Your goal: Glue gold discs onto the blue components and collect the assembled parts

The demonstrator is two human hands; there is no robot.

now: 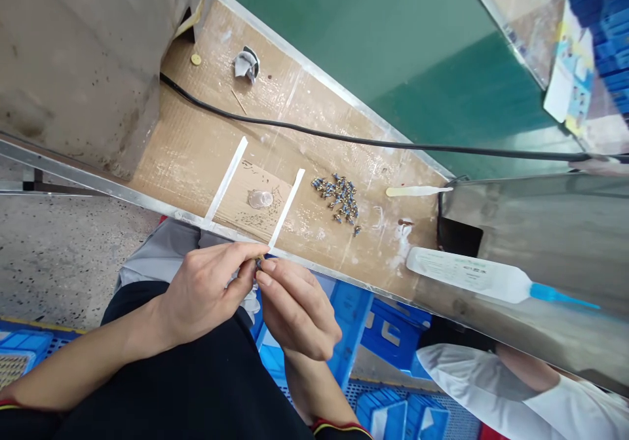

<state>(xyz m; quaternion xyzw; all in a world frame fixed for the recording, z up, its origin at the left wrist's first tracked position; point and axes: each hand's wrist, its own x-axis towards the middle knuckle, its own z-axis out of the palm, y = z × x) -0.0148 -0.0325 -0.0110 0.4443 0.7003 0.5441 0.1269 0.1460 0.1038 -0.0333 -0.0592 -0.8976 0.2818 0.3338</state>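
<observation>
Pinching a tiny part [259, 260] between touching fingertips, left hand [206, 291] and right hand [295, 308] sit near-left of the pile [340, 198], right hand closer.

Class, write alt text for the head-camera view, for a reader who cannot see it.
Two bare hands, left hand and right hand, pinch a tiny part together at the edge of a cardboard-topped bench. On it lie a pile of small blue components, two white strips and a black cable.
</observation>
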